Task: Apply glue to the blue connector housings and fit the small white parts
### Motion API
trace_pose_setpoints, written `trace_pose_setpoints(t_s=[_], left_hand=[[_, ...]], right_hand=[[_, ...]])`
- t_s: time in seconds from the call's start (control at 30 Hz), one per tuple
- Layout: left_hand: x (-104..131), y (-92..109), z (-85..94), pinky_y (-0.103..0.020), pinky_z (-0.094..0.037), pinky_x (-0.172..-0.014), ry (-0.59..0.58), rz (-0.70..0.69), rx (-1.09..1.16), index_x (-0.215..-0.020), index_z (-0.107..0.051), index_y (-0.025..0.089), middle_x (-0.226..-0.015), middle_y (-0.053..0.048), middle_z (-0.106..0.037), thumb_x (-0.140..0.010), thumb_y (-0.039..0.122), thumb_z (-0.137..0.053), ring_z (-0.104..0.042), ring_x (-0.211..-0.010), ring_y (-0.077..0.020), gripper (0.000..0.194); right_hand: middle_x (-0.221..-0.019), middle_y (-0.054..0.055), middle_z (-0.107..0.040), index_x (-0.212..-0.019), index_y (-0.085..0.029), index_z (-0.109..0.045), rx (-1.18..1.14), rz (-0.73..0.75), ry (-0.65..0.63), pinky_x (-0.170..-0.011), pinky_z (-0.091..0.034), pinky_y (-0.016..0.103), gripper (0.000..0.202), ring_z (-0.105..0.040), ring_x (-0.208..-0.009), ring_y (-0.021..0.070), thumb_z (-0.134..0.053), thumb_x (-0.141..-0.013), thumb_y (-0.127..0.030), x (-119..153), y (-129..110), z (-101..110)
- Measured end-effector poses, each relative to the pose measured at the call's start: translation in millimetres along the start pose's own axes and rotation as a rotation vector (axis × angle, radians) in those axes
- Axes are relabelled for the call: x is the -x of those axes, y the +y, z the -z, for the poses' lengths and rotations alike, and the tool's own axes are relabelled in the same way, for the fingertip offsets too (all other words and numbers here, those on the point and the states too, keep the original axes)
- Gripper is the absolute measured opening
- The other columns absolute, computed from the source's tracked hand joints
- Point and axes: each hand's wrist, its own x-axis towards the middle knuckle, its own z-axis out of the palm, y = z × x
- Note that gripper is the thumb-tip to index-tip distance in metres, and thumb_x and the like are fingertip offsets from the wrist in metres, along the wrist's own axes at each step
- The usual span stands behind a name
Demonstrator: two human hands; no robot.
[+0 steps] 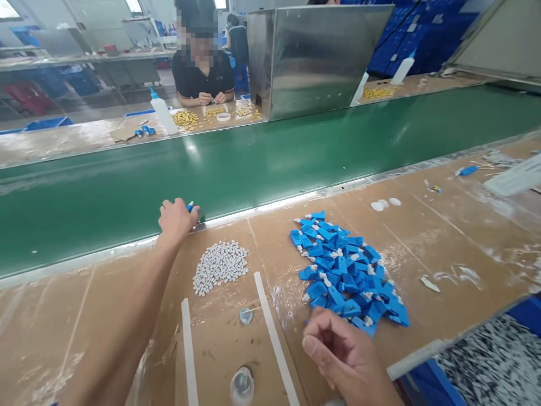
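My left hand is stretched to the near edge of the green belt, its fingers closed on a small blue piece with a pale tip. My right hand is curled at the lower edge of a heap of blue clip-like pieces with whitish tips; its thumb and fingers are pressed together, and what lies between them is hidden. Between my arms, a pile of small grey-white bits rests on the brown tabletop, above a small blob with a thin stick.
Two white strips run along the tabletop near a small clear cup. At the lower right stands a blue bin of dark and light pieces. Across the belt are a seated person, a white bottle and a metal box.
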Motion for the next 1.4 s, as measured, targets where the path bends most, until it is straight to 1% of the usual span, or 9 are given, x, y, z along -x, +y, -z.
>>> trace_pose_setpoints(t_s=[0.13,0.2,0.27,0.4,0.67,0.87,0.93,1.17,1.4], left_hand=[[17.6,9.1,-60.3,-0.032,-0.044,-0.089,-0.128,-0.208,-0.098,-0.104,-0.066,0.012,-0.112,-0.008,-0.061,-0.085,0.016,-0.066,-0.052,-0.113,-0.0236,0.020],[30.3,15.2,-100.1,-0.033,-0.046,-0.093,-0.525,-0.512,-0.212,-0.108,-0.068,0.020,-0.119,-0.006,-0.063,-0.082,0.005,-0.063,-0.057,-0.111,-0.0215,0.031],[38.1,19.0,-132.6,-0.040,-0.044,-0.100,-0.732,-0.755,-0.376,-0.115,-0.066,0.020,-0.133,-0.011,-0.057,-0.079,0.001,-0.059,-0.053,-0.122,-0.0267,0.041],[41.1,17.4,-158.5,-0.042,-0.046,-0.095,-0.731,-0.683,-0.507,-0.118,-0.060,0.013,-0.124,-0.017,-0.058,-0.076,-0.003,-0.053,-0.054,-0.118,-0.0309,0.045],[58.9,20.7,-126.7,-0.036,-0.051,-0.072,-0.554,-0.354,-0.361,-0.102,-0.054,0.014,-0.094,-0.013,-0.066,-0.093,0.023,-0.052,-0.064,-0.081,-0.0224,0.013],[123.5,46.1,-69.8,-0.018,-0.052,-0.063,-0.664,0.322,0.830,-0.093,-0.057,0.014,-0.095,-0.012,-0.074,-0.082,0.031,-0.074,-0.071,-0.075,-0.0129,0.027],[150.0,49.5,-55.6,-0.015,-0.052,-0.064,-0.640,0.457,1.038,-0.099,-0.061,0.012,-0.098,-0.013,-0.075,-0.080,0.024,-0.078,-0.072,-0.075,-0.0122,0.029],[221.8,24.2,-18.8,-0.014,-0.058,-0.073,-0.435,0.645,1.234,-0.111,-0.072,0.008,-0.101,-0.012,-0.076,-0.076,0.011,-0.080,-0.074,-0.082,-0.0143,0.035],[270.1,-1.6,-2.7,-0.015,-0.060,-0.069,-0.235,0.780,1.316,-0.105,-0.074,0.009,-0.088,-0.006,-0.074,-0.072,0.002,-0.079,-0.074,-0.077,-0.0142,0.034]], right_hand=[[-0.067,-0.003,-0.042,-0.070,-0.020,-0.061,0.033,0.017,0.126,-0.055,-0.034,0.025,0.036,-0.039,-0.059,0.0128,-0.067,-0.086,-0.051,-0.7,3.2,9.5],[-0.066,-0.003,-0.042,-0.071,-0.020,-0.061,0.044,0.006,0.128,-0.056,-0.034,0.025,0.036,-0.039,-0.061,0.0134,-0.066,-0.087,-0.051,-2.6,2.7,11.8],[-0.067,-0.002,-0.042,-0.072,-0.020,-0.062,0.062,0.025,0.123,-0.056,-0.033,0.025,0.035,-0.040,-0.062,0.0138,-0.065,-0.088,-0.050,-3.1,1.0,14.0],[-0.069,-0.002,-0.046,-0.073,-0.020,-0.063,0.073,0.076,0.151,-0.057,-0.036,0.025,0.032,-0.043,-0.064,0.0142,-0.064,-0.090,-0.047,0.5,-0.6,21.8],[-0.069,-0.001,-0.054,-0.076,-0.020,-0.064,0.100,0.139,0.157,-0.052,-0.040,0.023,0.028,-0.047,-0.059,0.0129,-0.065,-0.091,-0.044,5.9,4.2,35.3],[-0.069,-0.002,-0.051,-0.078,-0.020,-0.062,0.123,0.152,0.107,-0.053,-0.037,0.024,0.029,-0.045,-0.061,0.0128,-0.064,-0.091,-0.046,7.2,1.1,29.3],[-0.070,-0.002,-0.050,-0.079,-0.020,-0.062,0.138,0.141,0.072,-0.055,-0.037,0.024,0.029,-0.044,-0.062,0.0129,-0.063,-0.092,-0.046,8.6,1.5,23.0],[-0.080,-0.001,-0.058,-0.096,-0.021,-0.066,0.336,0.067,-0.177,-0.067,-0.044,0.028,0.022,-0.052,-0.072,0.0157,-0.065,-0.091,-0.042,12.8,24.5,-10.3],[-0.081,0.000,-0.059,-0.098,-0.022,-0.070,0.426,0.136,-0.197,-0.062,-0.042,0.028,0.020,-0.051,-0.066,0.0152,-0.066,-0.091,-0.040,17.7,54.9,-49.8]])
